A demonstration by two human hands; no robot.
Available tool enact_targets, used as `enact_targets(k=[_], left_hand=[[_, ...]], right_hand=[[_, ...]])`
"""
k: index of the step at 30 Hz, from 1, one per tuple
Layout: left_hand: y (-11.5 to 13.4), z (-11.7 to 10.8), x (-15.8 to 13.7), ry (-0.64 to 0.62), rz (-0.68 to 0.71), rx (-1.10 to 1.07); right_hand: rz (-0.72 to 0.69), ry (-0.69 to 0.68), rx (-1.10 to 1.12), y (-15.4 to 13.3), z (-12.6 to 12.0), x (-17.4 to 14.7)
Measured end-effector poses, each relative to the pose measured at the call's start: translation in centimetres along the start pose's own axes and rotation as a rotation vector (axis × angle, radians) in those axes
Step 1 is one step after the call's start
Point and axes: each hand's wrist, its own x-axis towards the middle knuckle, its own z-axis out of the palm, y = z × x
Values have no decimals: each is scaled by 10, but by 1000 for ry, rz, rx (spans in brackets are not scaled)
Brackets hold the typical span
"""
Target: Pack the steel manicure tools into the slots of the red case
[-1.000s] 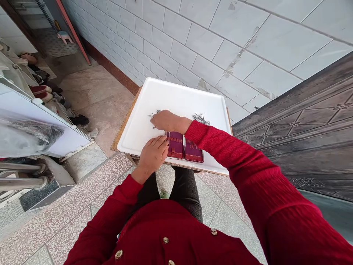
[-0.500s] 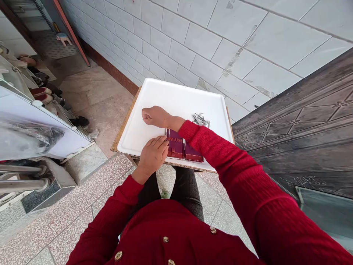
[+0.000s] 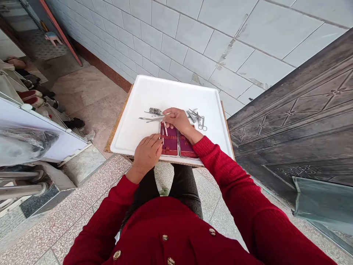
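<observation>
An open dark red case [image 3: 168, 147] with a purple lining and a row of elastic loops lies at the near edge of a white tray [image 3: 127, 127]. My left hand [image 3: 147, 151] rests against the case's left edge, fingers close together and gripping it. Over the left half of the case, my right hand [image 3: 178, 119] pinches a slim pale tool [image 3: 166, 129] that points down at the lining. Long thin metal instruments [image 3: 150, 119] lie just left of my right hand, beside a small pile of metal pieces [image 3: 154, 110]. Scissors and other metal tools [image 3: 198, 117] are heaped to the right.
The tray sits on a wooden board [image 3: 119, 125] against a tiled wall [image 3: 171, 44]. A dark patterned panel [image 3: 286, 117] stands at the right. Shoes on a rack [image 3: 34, 99] are at the left.
My right hand has moved right and back from the left part of the tray to above the case. The instruments it covered now show, and a slim tool is visible in its fingers.
</observation>
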Motion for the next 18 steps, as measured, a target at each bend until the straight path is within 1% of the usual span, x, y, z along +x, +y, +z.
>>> enact_targets(k=[4, 11, 18], left_hand=[[0, -2, 1, 9, 9, 5], [0, -3, 1, 15, 2, 8], [0, -3, 3, 32, 14, 15]], right_hand=[[-37, 38, 48, 9, -1, -4], [1, 105, 35, 8, 0, -4], [-6, 113, 30, 11, 0, -4]])
